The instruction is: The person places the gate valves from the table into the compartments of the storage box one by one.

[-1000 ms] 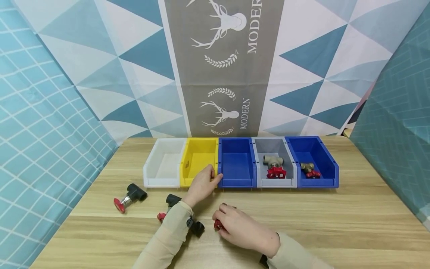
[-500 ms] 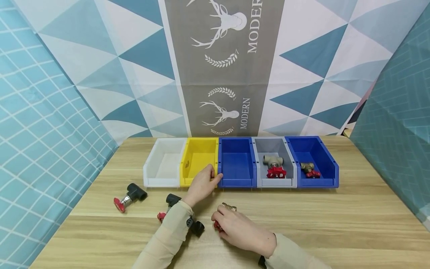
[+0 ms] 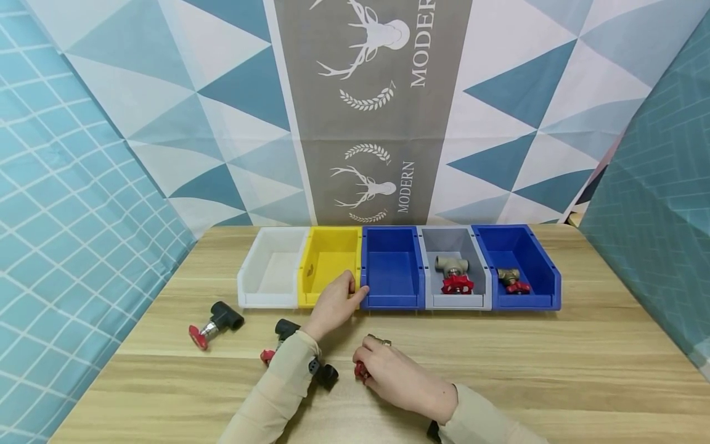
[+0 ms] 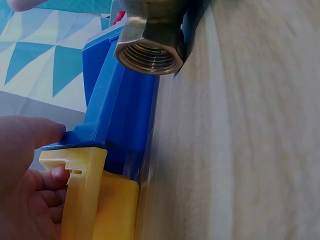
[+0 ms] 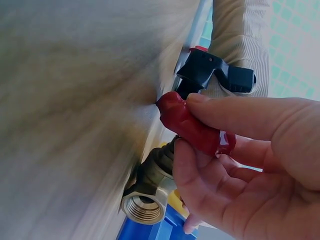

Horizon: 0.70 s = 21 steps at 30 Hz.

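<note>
In the head view my right hand is low over the table, right of the left forearm. Its thumb and fingers pinch the red handwheel of a brass valve, whose threaded opening shows in both wrist views. From above, the hand covers most of the valve. My left hand holds the front of the yellow bin where it meets the middle blue bin. Fingers curl around the yellow edge, and the thumb rests on the blue rim.
A white bin ends the row at left. The grey bin and right blue bin each contain a red-handled valve. A black valve lies at left. More black fittings are partly hidden under the left forearm.
The right hand has shifted only slightly, and a little more of the valve's brass end shows beyond its fingers than a second ago. The left hand keeps its place on the bins.
</note>
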Motion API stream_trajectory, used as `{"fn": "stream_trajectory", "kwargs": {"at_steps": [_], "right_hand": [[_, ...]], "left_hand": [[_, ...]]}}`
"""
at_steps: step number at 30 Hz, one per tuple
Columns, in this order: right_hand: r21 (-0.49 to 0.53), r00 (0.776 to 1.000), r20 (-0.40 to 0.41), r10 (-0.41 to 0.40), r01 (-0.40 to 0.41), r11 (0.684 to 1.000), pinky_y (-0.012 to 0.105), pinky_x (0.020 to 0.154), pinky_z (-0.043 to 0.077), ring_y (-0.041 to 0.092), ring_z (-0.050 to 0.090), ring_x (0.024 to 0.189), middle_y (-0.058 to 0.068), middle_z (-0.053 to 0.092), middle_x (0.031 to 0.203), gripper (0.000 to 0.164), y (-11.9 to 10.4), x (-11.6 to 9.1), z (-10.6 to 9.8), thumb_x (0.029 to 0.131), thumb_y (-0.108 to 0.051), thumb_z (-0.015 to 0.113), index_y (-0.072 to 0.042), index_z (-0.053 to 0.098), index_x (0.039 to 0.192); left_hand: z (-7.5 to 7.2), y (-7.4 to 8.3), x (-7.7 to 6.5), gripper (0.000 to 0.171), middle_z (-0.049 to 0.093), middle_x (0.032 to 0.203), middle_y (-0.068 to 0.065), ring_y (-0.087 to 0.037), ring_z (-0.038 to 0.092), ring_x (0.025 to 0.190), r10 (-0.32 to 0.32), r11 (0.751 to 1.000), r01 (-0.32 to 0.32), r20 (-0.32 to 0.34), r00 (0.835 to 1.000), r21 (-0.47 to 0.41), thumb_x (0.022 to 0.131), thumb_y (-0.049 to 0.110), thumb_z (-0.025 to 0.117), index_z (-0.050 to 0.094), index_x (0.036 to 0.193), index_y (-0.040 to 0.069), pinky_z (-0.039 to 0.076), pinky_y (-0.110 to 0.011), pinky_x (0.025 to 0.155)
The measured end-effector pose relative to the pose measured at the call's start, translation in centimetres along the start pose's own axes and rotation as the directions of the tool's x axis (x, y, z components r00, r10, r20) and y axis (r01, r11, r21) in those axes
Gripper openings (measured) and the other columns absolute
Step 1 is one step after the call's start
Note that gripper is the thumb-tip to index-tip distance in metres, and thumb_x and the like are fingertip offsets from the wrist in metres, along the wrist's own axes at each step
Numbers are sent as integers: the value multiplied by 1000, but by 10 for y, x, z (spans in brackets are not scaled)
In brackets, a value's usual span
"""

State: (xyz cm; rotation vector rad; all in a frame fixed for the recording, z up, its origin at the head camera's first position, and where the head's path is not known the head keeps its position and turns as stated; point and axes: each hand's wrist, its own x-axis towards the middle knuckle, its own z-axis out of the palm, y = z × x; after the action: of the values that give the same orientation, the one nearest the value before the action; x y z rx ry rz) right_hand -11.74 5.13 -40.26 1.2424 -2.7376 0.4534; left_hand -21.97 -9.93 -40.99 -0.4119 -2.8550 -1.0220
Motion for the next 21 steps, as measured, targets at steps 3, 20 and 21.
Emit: {"fn": "stream_trajectory", "kwargs": {"at_steps": [3,20,21], "right_hand": [[28,1000,16,1,-1,1000,17,65,45,3,50,73,-4,50,83,17,1,0,-3,73,-7,72,-11,60,85],[69,999,20,47,-48,996,18,64,44,4,46,70,-6,49,80,19,13,0,-21,70,-1,66,-10,60,86],[70,999,17,47,-48,996,19,64,44,4,45,70,-6,49,80,20,14,0,-22,69,0,66,-10,60,85]], "left_hand": [[0,0,0,29,38,64,0,-15,40,55,-7,1000,7,5,1000,-3,89,35,56,42,79,12,28,-25,50],[-1,1,0,29,38,64,0,-15,40,55,-5,1000,5,10,1000,-4,89,35,56,42,80,11,29,-24,50],[-1,1,0,29,38,64,0,-15,40,55,-5,1000,5,10,1000,-4,89,35,56,42,80,11,29,-24,49]]}}
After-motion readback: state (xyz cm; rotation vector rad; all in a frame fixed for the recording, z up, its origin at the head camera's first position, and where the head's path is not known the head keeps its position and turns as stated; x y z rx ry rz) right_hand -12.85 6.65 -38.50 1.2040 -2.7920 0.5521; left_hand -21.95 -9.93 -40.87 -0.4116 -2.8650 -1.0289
